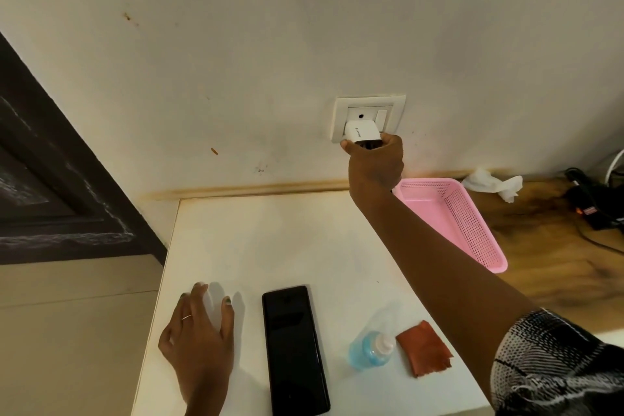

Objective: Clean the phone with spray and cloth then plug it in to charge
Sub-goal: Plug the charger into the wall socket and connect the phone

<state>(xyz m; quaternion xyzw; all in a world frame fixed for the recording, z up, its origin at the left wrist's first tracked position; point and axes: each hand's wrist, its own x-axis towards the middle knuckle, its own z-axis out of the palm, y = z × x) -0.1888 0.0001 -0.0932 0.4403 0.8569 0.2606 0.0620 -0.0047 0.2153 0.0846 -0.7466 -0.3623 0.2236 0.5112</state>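
While gripping charger (362,132), right hand (374,164) at socket (368,117).

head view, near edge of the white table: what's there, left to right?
left hand → phone → spray bottle → orange cloth

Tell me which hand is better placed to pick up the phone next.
Left. The left hand rests open on the white table just beside the phone, while the right hand is up at the wall socket, gripping the charger adapter.
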